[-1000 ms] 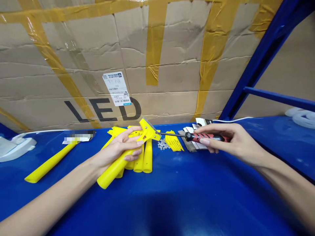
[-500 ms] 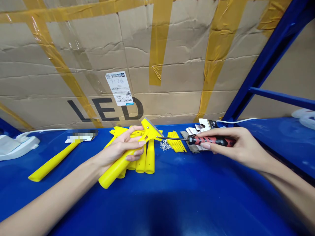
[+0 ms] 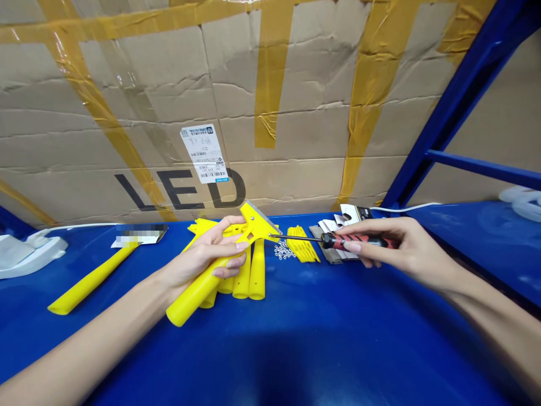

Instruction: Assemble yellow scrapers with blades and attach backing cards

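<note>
My left hand (image 3: 213,252) is closed round the handle of a yellow scraper (image 3: 192,299), whose head with a metal blade points up and to the right. Two screws show on that head. My right hand (image 3: 384,239) grips the red and black handle of a screwdriver (image 3: 359,241). Its shaft reaches left, and the tip meets the screw at the lower right corner of the head. Behind and below the held scraper lie several yellow scraper handles (image 3: 256,276). Small metal screws (image 3: 284,250) are heaped under the shaft, beside a row of thin yellow plastic strips (image 3: 303,245).
Grey blades and paper packets (image 3: 333,225) lie behind my right hand. A separate yellow scraper (image 3: 91,277) rests at the left, near a white power strip (image 3: 31,256) with a cable. A large taped cardboard box (image 3: 313,113) and a blue metal frame (image 3: 443,124) stand behind the blue table (image 3: 321,349).
The fingers of my right hand have shifted round the screwdriver handle. The tip stays at the same corner screw, and the scraper in my left hand has barely moved.
</note>
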Motion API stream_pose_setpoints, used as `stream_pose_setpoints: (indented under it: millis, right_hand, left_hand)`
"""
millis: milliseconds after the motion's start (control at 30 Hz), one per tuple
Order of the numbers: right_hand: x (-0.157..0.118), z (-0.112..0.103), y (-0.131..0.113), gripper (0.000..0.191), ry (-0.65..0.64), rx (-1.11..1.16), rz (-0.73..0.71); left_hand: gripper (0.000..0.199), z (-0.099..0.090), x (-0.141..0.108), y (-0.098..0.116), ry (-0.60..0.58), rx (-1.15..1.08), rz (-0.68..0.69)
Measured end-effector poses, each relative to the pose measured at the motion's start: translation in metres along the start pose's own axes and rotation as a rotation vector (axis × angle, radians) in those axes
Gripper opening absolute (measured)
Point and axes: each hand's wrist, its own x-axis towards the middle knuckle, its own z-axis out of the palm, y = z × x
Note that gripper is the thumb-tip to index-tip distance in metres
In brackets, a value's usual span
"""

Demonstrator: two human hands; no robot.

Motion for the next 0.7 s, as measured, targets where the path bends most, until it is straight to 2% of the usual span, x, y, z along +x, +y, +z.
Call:
stream_pose_setpoints:
  millis: [200, 300, 400, 467, 533, 600, 700]
  right_hand:
    - [0.001, 0.001, 0.000, 0.037, -0.032, 0.067, 0.027]
    - [0.000, 0.003, -0.004, 0.039, -0.018, -0.018, 0.033]
    - [-0.002, 0.007, -0.010, 0.031, 0.016, -0.170, -0.105]
    - [-0.004, 0.008, -0.013, 0.026, 0.002, -0.232, -0.224]
    - [-0.006, 0.008, -0.015, 0.027, -0.009, -0.261, -0.279]
    - [-0.007, 0.007, -0.016, 0.027, 0.040, -0.262, -0.286]
    - [-0.007, 0.009, -0.014, 0.030, 0.203, -0.227, -0.203]
  left_hand:
    - [0.040, -0.001, 0.001, -0.001, 0.007, 0.041, 0.010]
    - [0.040, 0.002, 0.001, -0.004, 0.022, 0.059, 0.023]
    - [0.039, 0.010, -0.001, -0.007, 0.061, 0.072, 0.043]
    - [0.042, 0.016, -0.002, -0.008, 0.118, 0.085, 0.072]
    - [0.046, 0.020, -0.003, -0.009, 0.182, 0.110, 0.106]
    - [0.049, 0.024, -0.003, -0.010, 0.226, 0.138, 0.133]
    - [0.048, 0.028, -0.004, -0.011, 0.247, 0.147, 0.152]
